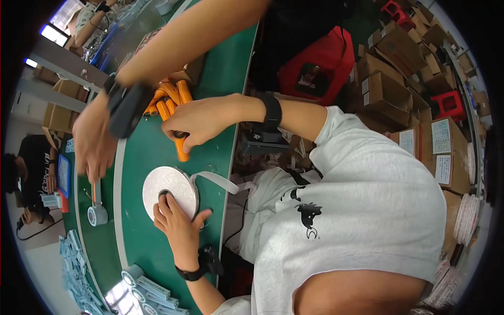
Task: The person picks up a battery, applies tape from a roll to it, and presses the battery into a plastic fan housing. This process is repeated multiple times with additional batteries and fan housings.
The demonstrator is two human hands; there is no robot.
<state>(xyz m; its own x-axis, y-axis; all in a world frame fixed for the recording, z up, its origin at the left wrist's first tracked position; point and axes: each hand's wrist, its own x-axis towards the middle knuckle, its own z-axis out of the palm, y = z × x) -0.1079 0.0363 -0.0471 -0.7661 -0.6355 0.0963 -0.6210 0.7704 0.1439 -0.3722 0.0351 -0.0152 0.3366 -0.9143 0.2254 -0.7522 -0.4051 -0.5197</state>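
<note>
My left hand (pixel 178 223) lies on a wide white roll of tape (pixel 165 178), its fingertips at the dark core hole and its thumb spread past the rim. From the roll a loose white strip (pixel 216 180) runs to the table edge. Above it, my right hand (pixel 202 121) is closed around an orange tube-shaped piece (pixel 182 149) with a black part; its exact kind I cannot tell. Several similar orange pieces (pixel 167 94) are heaped just beyond that hand. The fingers hide much of the held piece.
A co-worker's arm (pixel 184 39) reaches across above, its hand (pixel 94 139) over a light blue round-headed device (pixel 97 215). More light blue devices (pixel 149 291) lie on the green table (pixel 142 236). Cardboard boxes (pixel 388 94) and red stools (pixel 325 68) stand on the floor.
</note>
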